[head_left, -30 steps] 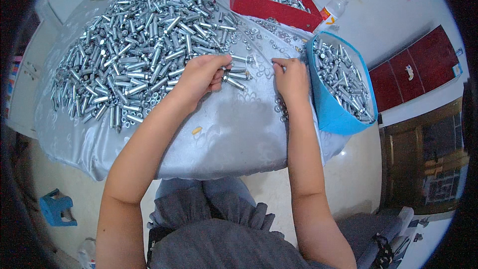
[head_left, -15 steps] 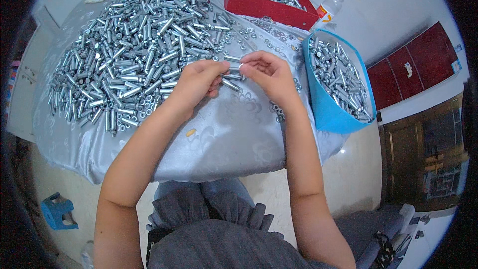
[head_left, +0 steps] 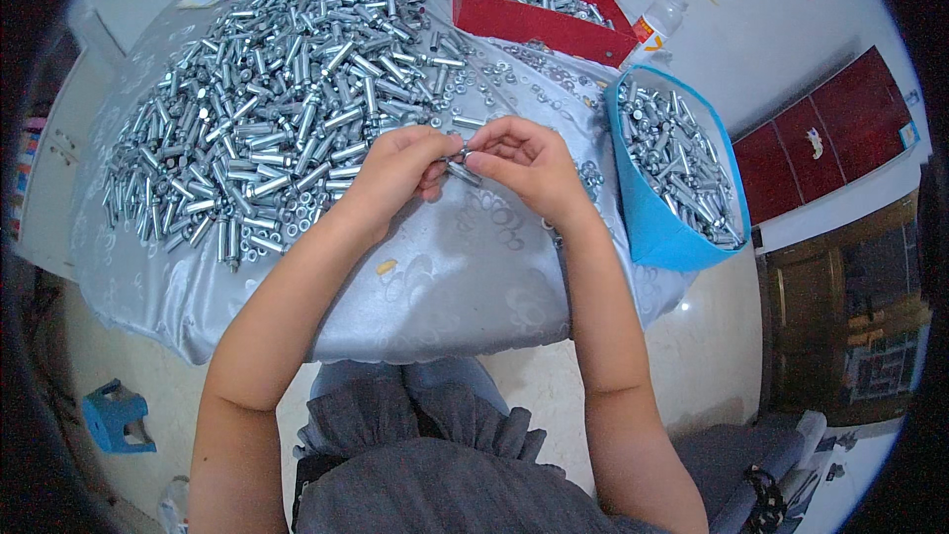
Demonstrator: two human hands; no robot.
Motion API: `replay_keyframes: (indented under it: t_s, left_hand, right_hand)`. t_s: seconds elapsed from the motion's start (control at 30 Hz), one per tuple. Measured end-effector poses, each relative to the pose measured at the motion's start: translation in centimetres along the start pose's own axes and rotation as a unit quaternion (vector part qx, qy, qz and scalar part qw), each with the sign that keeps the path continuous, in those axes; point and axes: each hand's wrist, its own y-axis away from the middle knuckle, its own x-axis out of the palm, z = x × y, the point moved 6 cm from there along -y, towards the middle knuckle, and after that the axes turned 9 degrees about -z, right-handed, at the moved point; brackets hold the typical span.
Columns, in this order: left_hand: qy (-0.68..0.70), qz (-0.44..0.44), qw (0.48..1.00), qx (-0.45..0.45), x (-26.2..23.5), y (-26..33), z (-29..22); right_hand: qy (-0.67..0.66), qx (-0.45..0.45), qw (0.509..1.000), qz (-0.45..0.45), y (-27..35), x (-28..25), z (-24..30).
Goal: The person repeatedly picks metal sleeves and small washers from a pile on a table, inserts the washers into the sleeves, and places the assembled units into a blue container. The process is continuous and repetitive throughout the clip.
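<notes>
Over the table my left hand (head_left: 400, 170) and my right hand (head_left: 531, 166) meet almost fingertip to fingertip. Thumb and forefinger of the left are pinched on a small silver bolt (head_left: 464, 151), mostly covered by the fingers. My right thumb and forefinger close on its other end; whether they grip a nut or washer there is too small to tell. Just below the fingertips is another silver bolt (head_left: 464, 174), and one more bolt (head_left: 468, 122) lies beyond them. A large heap of sleeved metal bolts (head_left: 287, 109) spreads left of and beyond my left hand.
Loose nuts and washers (head_left: 494, 74) lie beyond my hands. A blue fabric bin (head_left: 672, 242) of bolts stands at the right, a red box (head_left: 534, 28) of bolts at the back, beside a clear bottle (head_left: 660, 20). A silvery cloth (head_left: 445, 307) covers the table; a blue stool (head_left: 117, 417) stands on the floor.
My right hand has moved slightly nearer and left, closing the small gap to my left fingertips. The whole view has shifted a little.
</notes>
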Motion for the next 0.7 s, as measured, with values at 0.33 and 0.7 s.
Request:
replay_keyframes:
  t_s: [0.33,0.7]
  left_hand:
    - [-0.006,0.039,0.999,-0.006,0.2,0.0,0.4]
    - [-0.159,0.034,0.976,0.145,0.7,0.7,-0.2]
  right_hand:
    - [0.007,-0.002,1.000,0.027,0.2,-0.1,0.1]
    - [0.034,0.092,0.991,0.087,1.4,0.6,0.1]
